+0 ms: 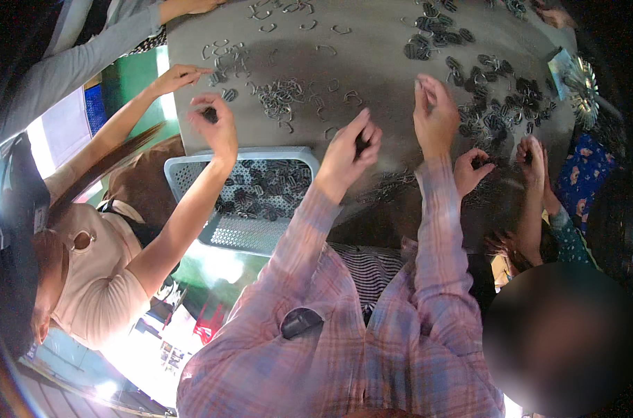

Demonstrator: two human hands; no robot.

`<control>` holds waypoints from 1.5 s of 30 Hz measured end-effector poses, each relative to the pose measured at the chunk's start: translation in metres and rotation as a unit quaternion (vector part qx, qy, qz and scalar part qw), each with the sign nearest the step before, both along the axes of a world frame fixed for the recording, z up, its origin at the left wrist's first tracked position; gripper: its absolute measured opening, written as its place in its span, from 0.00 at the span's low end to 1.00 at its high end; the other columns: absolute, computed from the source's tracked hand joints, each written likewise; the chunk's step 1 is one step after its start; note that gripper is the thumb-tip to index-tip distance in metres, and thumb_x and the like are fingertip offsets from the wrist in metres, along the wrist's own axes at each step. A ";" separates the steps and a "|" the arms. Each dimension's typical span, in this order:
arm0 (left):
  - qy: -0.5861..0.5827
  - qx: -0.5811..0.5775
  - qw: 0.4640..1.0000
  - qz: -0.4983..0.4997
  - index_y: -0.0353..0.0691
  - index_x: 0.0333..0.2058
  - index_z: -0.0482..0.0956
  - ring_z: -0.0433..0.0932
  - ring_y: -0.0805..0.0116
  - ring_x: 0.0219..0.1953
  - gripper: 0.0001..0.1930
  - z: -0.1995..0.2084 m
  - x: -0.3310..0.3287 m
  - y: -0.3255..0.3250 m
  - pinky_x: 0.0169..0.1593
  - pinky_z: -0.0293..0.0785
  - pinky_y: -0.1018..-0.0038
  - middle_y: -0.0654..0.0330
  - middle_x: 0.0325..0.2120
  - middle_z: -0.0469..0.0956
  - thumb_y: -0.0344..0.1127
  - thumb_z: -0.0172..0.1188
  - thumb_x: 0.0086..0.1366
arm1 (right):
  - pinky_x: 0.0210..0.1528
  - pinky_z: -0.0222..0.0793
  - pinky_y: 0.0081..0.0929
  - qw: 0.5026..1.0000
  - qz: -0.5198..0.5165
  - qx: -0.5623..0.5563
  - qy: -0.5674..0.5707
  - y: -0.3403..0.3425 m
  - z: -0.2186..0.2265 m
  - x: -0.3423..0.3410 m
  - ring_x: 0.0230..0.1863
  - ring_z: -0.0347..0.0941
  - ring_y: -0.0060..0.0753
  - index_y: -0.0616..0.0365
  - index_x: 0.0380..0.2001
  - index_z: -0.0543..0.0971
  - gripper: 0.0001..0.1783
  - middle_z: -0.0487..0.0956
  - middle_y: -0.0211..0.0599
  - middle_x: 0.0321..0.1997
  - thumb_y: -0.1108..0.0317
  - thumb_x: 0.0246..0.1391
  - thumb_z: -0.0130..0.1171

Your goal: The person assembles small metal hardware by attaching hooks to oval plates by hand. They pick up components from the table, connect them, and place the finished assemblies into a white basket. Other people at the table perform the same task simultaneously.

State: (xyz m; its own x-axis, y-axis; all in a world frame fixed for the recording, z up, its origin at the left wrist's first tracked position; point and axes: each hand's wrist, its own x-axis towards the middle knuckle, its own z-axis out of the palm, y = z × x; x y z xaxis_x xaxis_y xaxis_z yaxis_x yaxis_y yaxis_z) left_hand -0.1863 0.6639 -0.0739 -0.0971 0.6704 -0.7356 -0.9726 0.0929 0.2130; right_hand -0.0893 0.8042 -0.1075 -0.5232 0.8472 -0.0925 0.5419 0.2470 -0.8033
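Note:
My left hand (348, 155) is over the near part of the table, its fingers curled round a small dark piece (362, 144) that is mostly hidden. To the right, my right hand (436, 118) is raised, thumb and fingers drawn close together; whatever is between them is too small and blurred to name. Thin C-shaped metal wire rings (278, 97) lie in a loose heap beyond my left hand. Dark, oval, slotted pieces (497, 115) are spread to the right of my right hand. Between my forearms, more thin metal pieces (389, 187) lie near the table edge.
A grey-blue perforated plastic basket (243, 240) with many dark slotted pieces stands left of my left forearm. A person at the left has a hand (215, 129) holding something dark beside it. Other people's hands (473, 171) work at the right. More wire rings (229, 56) dot the grey table (379, 59).

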 end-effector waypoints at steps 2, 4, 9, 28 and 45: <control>0.059 0.014 0.998 -0.024 0.43 0.19 0.60 0.58 0.78 0.16 0.20 0.030 -0.006 -0.046 0.17 0.50 0.81 0.64 0.18 0.63 0.46 0.44 0.69 | 0.61 0.52 0.47 0.991 0.047 0.099 -0.071 -0.011 -0.049 -0.012 0.62 0.56 0.50 0.50 0.56 0.65 0.26 0.62 0.48 0.61 0.54 0.56 0.52; 0.129 -0.013 0.991 -0.040 0.42 0.18 0.60 0.57 0.78 0.14 0.21 0.056 -0.009 -0.091 0.17 0.51 0.81 0.64 0.17 0.62 0.45 0.43 0.69 | 0.64 0.42 0.57 0.961 0.096 0.203 -0.161 -0.028 -0.081 -0.032 0.67 0.46 0.56 0.46 0.62 0.59 0.34 0.54 0.50 0.66 0.46 0.55 0.50; 0.192 -0.127 0.973 -0.030 0.39 0.19 0.63 0.59 0.79 0.14 0.18 0.084 0.007 -0.180 0.17 0.50 0.83 0.63 0.18 0.63 0.41 0.45 0.69 | 0.65 0.31 0.62 0.947 0.186 0.240 -0.101 -0.056 -0.098 -0.139 0.70 0.38 0.52 0.33 0.63 0.58 0.40 0.50 0.40 0.69 0.31 0.49 0.45; 0.324 -0.331 0.886 -0.016 0.40 0.15 0.68 0.62 0.81 0.17 0.20 0.028 0.002 -0.273 0.21 0.58 0.81 0.68 0.13 0.64 0.42 0.50 0.66 | 0.69 0.45 0.42 0.817 0.560 0.133 -0.032 -0.046 -0.042 -0.016 0.70 0.45 0.40 0.40 0.60 0.64 0.27 0.53 0.31 0.68 0.59 0.55 0.53; 0.400 -0.444 0.801 0.030 0.36 0.15 0.67 0.61 0.81 0.18 0.19 -0.018 0.027 -0.272 0.23 0.57 0.80 0.67 0.13 0.65 0.34 0.51 0.66 | 0.70 0.35 0.43 0.744 0.589 0.314 -0.025 -0.125 -0.129 -0.362 0.70 0.43 0.38 0.30 0.58 0.66 0.34 0.56 0.26 0.68 0.31 0.52 0.40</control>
